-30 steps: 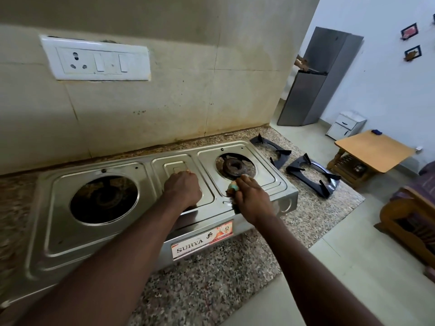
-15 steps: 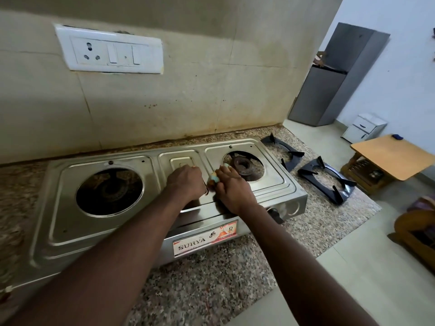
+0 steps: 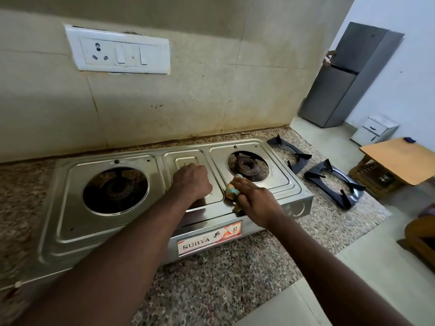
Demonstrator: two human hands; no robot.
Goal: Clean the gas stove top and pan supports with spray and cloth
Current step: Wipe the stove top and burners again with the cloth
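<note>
the fingers (image 3: 244, 184) of the right hand (image 3: 255, 200) are curled round a crumpled orange and teal cloth (image 3: 231, 192). it is pressed on the broad stainless steel two-burner gas stove (image 3: 70, 231), between the centre panel and the uncovered right burner (image 3: 247, 167). the left hand (image 3: 191, 182) is bunched into a fist on that panel, with nothing seen inside. two black metal pan supports (image 3: 335, 182) are laid beside the stove, apparently unwiped. the stove could be shoved aside if bracing is eased, or the cloth snagged on the burner. half a second ago the cloth was held against the fist; now it is drawn slightly rightward.
</note>
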